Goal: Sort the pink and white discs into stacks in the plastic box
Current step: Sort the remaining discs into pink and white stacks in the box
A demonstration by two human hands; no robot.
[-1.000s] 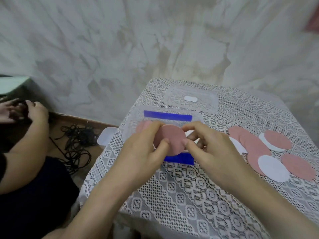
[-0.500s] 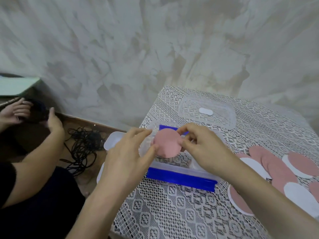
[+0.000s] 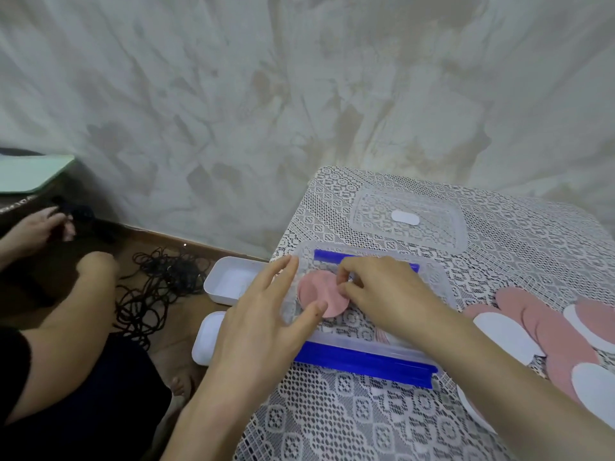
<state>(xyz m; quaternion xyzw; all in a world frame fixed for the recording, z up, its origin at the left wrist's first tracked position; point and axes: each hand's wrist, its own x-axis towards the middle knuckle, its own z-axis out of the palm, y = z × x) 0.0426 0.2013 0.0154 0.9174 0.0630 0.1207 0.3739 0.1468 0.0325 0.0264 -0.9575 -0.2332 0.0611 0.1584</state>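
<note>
- A mottled grey wall [image 3: 299,94] rises behind everything.
- The lace-covered table [image 3: 349,420] bears the box, lid and discs.
- Another person [image 3: 66,344] sits on the floor at left, well apart from the table.
- The clear plastic box [image 3: 366,356] with blue clips stands near the table's left edge.
- Its clear lid [image 3: 446,234] lies just behind it.
- Loose pink and white discs [image 3: 559,334] overlap to the right of the box.
- A black cable tangle [image 3: 153,294] and two white trays [image 3: 233,281] lie on the floor beside the table.
- The left hand [image 3: 259,331], fingers spread straight, covers the box's left wall, with its thumb tip at the disc's edge.
- The right hand [image 3: 389,297] pinches the pink disc [image 3: 316,294] low inside the box's left part and hides the box's middle.
</note>
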